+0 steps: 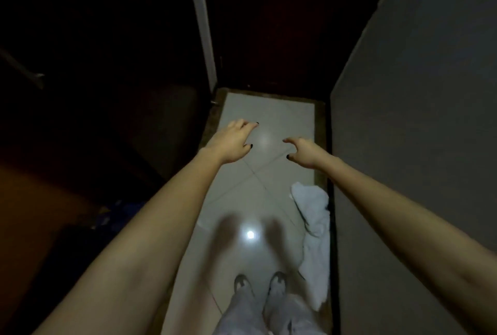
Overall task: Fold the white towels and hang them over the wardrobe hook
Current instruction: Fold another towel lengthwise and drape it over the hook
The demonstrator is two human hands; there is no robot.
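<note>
Both arms out over pale tiled floor point(269, 108) in a narrow, dim passage. Left hand point(234, 141) spread, fingers loosely curled, nothing in it. Right hand point(302, 150) likewise unclenched, thumb and fingers apart in a loose claw, nothing in it. Neither touching anything.

White towel point(312, 229) crumpled on the floor, well below and behind the right hand, toward the body, pressed along the foot of the grey wall point(416, 146) on that hand's outer side. Nearer the feet point(259, 282) than either hand. Whether one towel or several bunched together: cannot tell. No wardrobe hook identifiable; dark panels beyond the left hand too murky to read. Short metal bar point(27, 71) far out past the left hand, purpose unclear.

Likely step: fetching the towel for folding. To do well:
- Bend and draw the right hand back toward the heap; left to follow across.
- Find two corners of one edge rather than grabbing the bulk; lift and shake so the cloth hangs flat.
- Keep cloth off the floor during folding; no surface in sight, so fold in air, edge to edge.
- Mind the tight space: wall close on the right-hand side.
</note>
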